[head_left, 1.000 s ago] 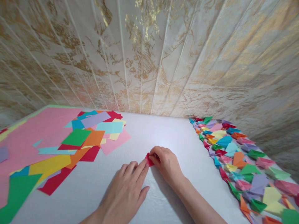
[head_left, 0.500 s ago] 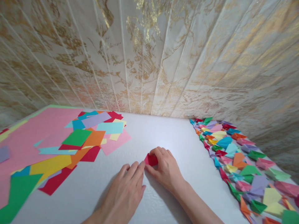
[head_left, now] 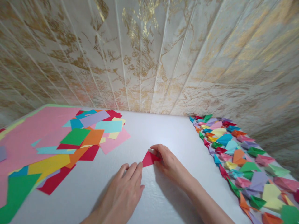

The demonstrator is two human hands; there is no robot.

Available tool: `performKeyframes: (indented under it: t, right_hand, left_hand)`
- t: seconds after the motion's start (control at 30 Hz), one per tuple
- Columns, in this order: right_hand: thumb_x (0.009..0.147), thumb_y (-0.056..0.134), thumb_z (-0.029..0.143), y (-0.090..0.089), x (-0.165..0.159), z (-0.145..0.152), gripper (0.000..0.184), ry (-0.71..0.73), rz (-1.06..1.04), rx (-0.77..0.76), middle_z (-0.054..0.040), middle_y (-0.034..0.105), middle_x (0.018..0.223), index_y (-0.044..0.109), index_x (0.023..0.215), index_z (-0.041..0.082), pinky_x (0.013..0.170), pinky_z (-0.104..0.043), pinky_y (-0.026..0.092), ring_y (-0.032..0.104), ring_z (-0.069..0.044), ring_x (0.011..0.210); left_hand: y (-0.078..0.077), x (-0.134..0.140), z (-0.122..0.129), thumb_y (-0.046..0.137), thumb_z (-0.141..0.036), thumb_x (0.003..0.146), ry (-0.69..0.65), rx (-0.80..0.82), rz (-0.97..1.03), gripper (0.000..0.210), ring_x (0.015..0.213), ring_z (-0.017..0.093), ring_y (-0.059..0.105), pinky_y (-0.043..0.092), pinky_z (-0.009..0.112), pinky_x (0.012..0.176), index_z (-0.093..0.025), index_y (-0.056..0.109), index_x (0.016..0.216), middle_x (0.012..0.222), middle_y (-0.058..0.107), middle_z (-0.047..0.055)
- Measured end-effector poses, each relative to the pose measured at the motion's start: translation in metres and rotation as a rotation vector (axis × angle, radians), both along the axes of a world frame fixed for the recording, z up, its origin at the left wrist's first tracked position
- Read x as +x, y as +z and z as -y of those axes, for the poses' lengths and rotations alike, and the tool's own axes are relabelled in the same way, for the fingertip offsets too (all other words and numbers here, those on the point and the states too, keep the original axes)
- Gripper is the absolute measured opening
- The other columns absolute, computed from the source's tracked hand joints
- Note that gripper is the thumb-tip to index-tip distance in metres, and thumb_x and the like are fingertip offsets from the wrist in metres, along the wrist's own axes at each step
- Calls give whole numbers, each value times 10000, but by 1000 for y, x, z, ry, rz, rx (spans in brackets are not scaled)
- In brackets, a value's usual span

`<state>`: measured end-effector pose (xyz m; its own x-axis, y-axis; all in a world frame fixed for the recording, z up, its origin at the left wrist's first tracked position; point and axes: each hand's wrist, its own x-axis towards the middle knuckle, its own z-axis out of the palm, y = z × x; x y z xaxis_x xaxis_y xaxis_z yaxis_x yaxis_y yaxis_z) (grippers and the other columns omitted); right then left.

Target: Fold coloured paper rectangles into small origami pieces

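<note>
Just below the frame's centre, the right hand point(head_left: 171, 165) pinches the right side of a red paper point(head_left: 149, 159); the left hand point(head_left: 125, 189), fingers extended, meets its left corner. Too light a touch there could let the paper slip and crease crookedly.

Right hand point(head_left: 167, 161) pinching folded red paper point(head_left: 149, 160) at centre, left hand point(head_left: 127, 186) at its corner, coloured sheets point(head_left: 75, 137) left, origami pieces point(head_left: 258, 181) lower right, gold-patterned curtain point(head_left: 144, 59) above

- Cool, diffuse light
- White tabletop point(head_left: 161, 129) shows pale glare at 6 o'clock
- Right hand point(head_left: 167, 161) casts soft shadow toward 7 o'clock
- Gold-patterned drape point(head_left: 144, 65) looks stretched, blurry toward 2 o'clock
</note>
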<state>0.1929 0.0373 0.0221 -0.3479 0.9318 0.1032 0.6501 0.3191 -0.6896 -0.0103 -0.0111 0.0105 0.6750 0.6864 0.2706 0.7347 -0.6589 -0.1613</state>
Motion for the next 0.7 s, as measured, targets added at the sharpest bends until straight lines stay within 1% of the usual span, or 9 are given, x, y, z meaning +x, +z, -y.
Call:
performKeyframes:
  t: [0.1, 0.23, 0.3, 0.37, 0.43, 0.5, 0.53, 0.6, 0.7]
  right_hand:
    - [692, 395, -89, -5, 11, -4, 611, 26, -76, -40, -50, 630, 979, 503, 1236, 168, 804, -291, 486, 600, -166, 885]
    - [731, 339, -99, -6, 19, -6, 599, 57, -167, -64, -40, 640, 954, 514, 1230, 181, 799, -275, 495, 611, -143, 857]
    - [749, 364, -81, -2, 18, -5, 556, 45, -189, -99, -41, 648, 956, 533, 1207, 187, 797, -281, 501, 618, -146, 856]
    - [773, 438, -37, 2, 14, -3, 494, 26, -164, -113, -48, 648, 970, 547, 1200, 186, 816, -303, 505, 618, -163, 875]
    - [765, 530, -3, 5, 9, 1, 457, 22, -99, -75, -68, 636, 1019, 568, 1183, 179, 862, -334, 496, 605, -194, 940]
    - [732, 564, -24, 5, 3, 3, 473, 28, -36, -11, -79, 625, 1052, 588, 1159, 179, 896, -357, 477, 583, -216, 990]
    - [715, 555, -49, 5, 1, 4, 500, 34, -18, 19, -76, 626, 1045, 589, 1158, 183, 895, -360, 471, 576, -218, 988]
    - [707, 527, -86, 3, -3, 5, 557, 52, 0, 71, -65, 634, 1012, 571, 1188, 191, 876, -364, 464, 569, -217, 958]
    - [733, 521, -99, 2, -7, 6, 568, 86, 18, 144, -68, 641, 1034, 549, 1217, 198, 863, -378, 448, 549, -232, 970]
  left_hand:
    - [-1, -1, 1, 631, -272, 903, 11, -2, 21, 299, 1028, 286, 575, 384, 453, 893, -104, 722, 1133, 1197, 713, 115]
    - [-2, -1, 1, 575, -248, 929, 27, 4, 60, 284, 1045, 278, 582, 385, 450, 905, -101, 719, 1124, 1192, 720, 112]
    - [-1, -1, 1, 530, -224, 943, 32, 7, 83, 286, 1050, 273, 587, 390, 444, 906, -99, 715, 1121, 1196, 719, 112]
    - [1, -2, 1, 484, -185, 949, 26, 2, 105, 293, 1041, 270, 597, 401, 436, 891, -94, 711, 1111, 1202, 716, 115]
    - [3, -4, -1, 452, -154, 950, 9, -8, 147, 296, 1024, 269, 607, 414, 431, 875, -101, 711, 1085, 1209, 711, 112]
    - [5, -8, -4, 445, -149, 951, -9, -32, 223, 287, 1022, 266, 610, 424, 425, 876, -133, 701, 1081, 1229, 700, 93]
    - [5, -9, -7, 449, -155, 954, -14, -44, 269, 285, 1035, 264, 606, 428, 421, 889, -149, 681, 1120, 1249, 688, 83]
    - [4, -12, -10, 464, -163, 956, -16, -75, 346, 347, 1095, 259, 584, 430, 411, 935, -165, 584, 1282, 1301, 650, 81]
    - [-2, -13, -13, 477, -148, 944, 1, -135, 423, 572, 1203, 259, 529, 425, 405, 1003, -160, 324, 1495, 1363, 585, 112]
